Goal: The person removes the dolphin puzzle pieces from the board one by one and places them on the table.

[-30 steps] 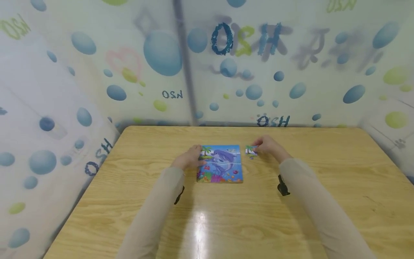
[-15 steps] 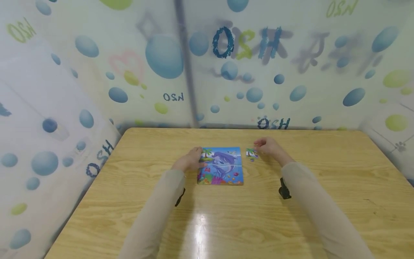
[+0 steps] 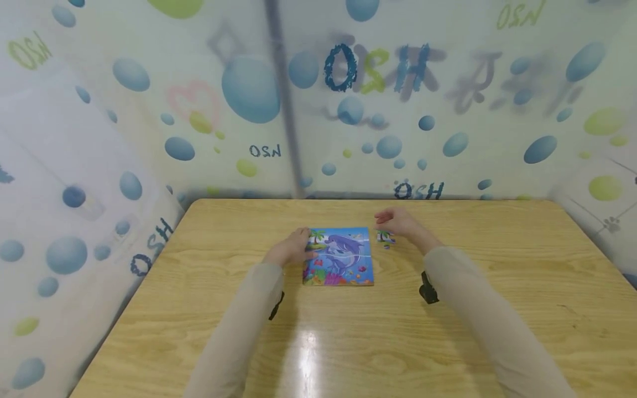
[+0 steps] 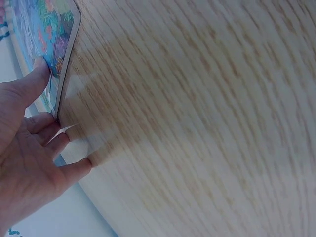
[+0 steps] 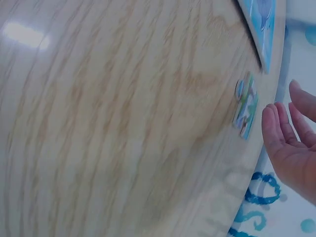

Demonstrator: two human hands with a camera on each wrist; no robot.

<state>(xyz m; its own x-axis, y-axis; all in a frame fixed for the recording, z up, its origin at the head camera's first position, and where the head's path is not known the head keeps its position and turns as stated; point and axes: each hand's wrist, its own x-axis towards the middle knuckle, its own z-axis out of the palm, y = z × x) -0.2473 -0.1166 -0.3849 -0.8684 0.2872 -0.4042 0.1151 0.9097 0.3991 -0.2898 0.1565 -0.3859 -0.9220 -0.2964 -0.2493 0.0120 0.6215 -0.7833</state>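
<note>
A square puzzle board (image 3: 343, 255) with a dolphin picture lies flat on the wooden table. My left hand (image 3: 290, 246) grips its left edge near the upper corner; in the left wrist view the thumb (image 4: 35, 81) rests on the picture while fingers meet the rim. Just right of the board is a small jigsaw piece (image 3: 383, 237) showing a palm tree, with knobs along its sides. My right hand (image 3: 400, 222) hovers at the piece's far side and covers part of it in the head view. Its fingers (image 5: 284, 126) are loosely bent, apart from the piece and holding nothing.
The wooden table (image 3: 343, 342) has its far edge close to a wall covering (image 3: 448, 94) printed with blue and green bubbles. Black straps with cameras (image 3: 429, 288) sit at the wrists, below beige sleeves (image 3: 483, 309).
My right fingers, earlier at the jigsaw piece's right edge, have come away and shifted left above its far side. My left hand and the board stay in place.
</note>
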